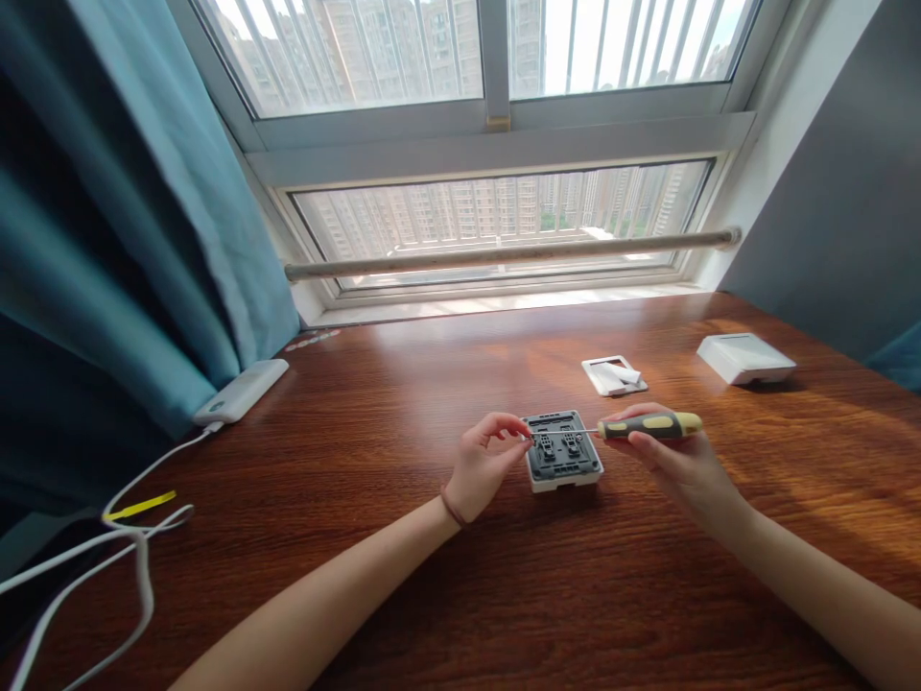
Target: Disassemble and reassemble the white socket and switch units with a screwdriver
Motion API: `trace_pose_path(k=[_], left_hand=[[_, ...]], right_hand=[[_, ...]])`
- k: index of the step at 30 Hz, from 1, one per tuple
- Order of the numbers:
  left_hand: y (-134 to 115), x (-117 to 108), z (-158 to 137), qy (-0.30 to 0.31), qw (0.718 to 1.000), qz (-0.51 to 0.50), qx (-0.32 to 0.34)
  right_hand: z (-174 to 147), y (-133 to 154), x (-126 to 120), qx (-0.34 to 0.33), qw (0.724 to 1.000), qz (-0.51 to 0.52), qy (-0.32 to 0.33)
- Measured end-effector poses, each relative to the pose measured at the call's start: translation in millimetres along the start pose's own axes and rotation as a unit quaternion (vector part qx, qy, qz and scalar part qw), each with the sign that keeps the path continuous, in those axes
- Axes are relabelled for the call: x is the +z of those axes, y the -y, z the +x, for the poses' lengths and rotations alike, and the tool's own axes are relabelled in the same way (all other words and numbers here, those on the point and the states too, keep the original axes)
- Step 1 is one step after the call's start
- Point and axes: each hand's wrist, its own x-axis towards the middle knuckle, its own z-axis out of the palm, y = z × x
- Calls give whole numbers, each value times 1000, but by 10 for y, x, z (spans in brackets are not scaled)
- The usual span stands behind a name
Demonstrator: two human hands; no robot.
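Observation:
On the wooden table lies a wall switch, its dark grey inner mechanism facing up inside a white base. My right hand grips a screwdriver with a grey and yellow handle, held level so its thin shaft crosses above the switch toward the left. At the shaft's tip, my left hand pinches with thumb and forefinger by the switch's upper left edge. Whatever sits between those fingertips is too small to make out. A brown band circles the left wrist.
Behind the switch lies a white frame with loose white pieces on it. A white box stands at the right back. To the left are a white power strip, white cables with a yellow tie, and a blue curtain.

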Motion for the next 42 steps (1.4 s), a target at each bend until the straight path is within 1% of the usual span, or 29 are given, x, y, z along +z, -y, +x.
trace_pose_path(k=[8, 12, 17, 21, 24, 28, 34, 37, 42], left_hand=[[19, -2, 5, -4, 1000, 10, 0], [36, 1, 27, 6, 1000, 19, -4], [83, 8, 142, 38, 999, 7, -12], [126, -5, 242, 47, 997, -41, -47], [163, -15, 256, 52, 992, -88, -80], [200, -5, 230, 54, 982, -136, -115], [210, 38, 214, 67, 977, -160, -122], [214, 44, 200, 67, 977, -160, -120], [222, 43, 185, 68, 979, -155, -111]], right_hand=[[-33, 19, -13, -28, 999, -45, 12], [5, 88, 12, -51, 992, -115, 3], [259, 280, 169, -77, 977, -198, -32], [498, 376, 328, -102, 961, -253, -47], [577, 370, 398, -116, 952, -279, -53], [577, 311, 363, -111, 952, -283, -44], [599, 284, 230, -72, 957, -280, -34], [619, 278, 212, -74, 962, -261, -7], [603, 277, 223, -110, 966, -228, 61]])
